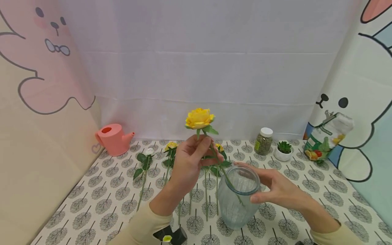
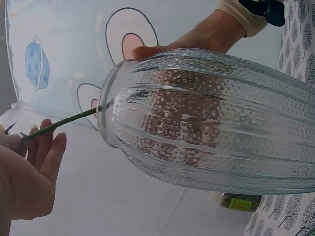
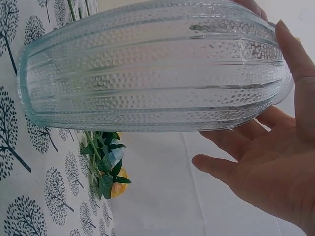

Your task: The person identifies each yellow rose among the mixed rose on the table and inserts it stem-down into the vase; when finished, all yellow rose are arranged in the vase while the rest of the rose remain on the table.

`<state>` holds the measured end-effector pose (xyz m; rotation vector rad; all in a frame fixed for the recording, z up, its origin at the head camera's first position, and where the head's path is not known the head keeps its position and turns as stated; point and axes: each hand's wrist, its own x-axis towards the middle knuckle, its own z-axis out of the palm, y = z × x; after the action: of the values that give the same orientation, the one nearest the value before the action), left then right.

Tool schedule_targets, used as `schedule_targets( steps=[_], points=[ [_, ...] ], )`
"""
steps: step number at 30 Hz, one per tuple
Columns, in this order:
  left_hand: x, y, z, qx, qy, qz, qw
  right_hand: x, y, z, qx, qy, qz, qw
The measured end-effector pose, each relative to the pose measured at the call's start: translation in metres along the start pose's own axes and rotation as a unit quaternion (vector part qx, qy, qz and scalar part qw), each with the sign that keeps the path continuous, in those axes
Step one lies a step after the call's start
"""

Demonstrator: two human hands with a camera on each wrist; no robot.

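My left hand (image 1: 191, 160) pinches the green stem of a yellow rose (image 1: 199, 119) just under the bloom, with the flower held upright and leaning left. The stem slants down through the mouth of a clear ribbed glass vase (image 1: 235, 216), its lower end visible inside. My right hand (image 1: 283, 190) holds the vase around its neck, thumb at the front of the rim and fingers behind. In the right wrist view the vase (image 3: 147, 73) has a dimpled surface between its ribs, and its base is on the tablecloth.
Behind the vase lie a white rose (image 1: 149, 152) and several more stems, including a yellow rose (image 1: 170, 145). A pink watering can (image 1: 114, 141) stands back left. Back right are a white-lidded jar (image 1: 263, 142), a potted succulent (image 1: 284, 149) and a printed plastic bag (image 1: 326, 139).
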<state>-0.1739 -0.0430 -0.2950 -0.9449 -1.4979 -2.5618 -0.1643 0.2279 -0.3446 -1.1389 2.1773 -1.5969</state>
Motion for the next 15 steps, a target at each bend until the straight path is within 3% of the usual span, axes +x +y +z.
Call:
schedule_targets(
  steps=[4,15],
  points=[
    [-0.002,-0.011,0.0,0.033,0.003,-0.008,0.9994,0.0,0.0,0.002,0.006,0.0,-0.004,1.0],
    [-0.005,-0.021,0.0,0.071,0.024,-0.03,0.9968,-0.001,0.002,0.0,0.008,-0.002,-0.008,1.0]
  ],
)
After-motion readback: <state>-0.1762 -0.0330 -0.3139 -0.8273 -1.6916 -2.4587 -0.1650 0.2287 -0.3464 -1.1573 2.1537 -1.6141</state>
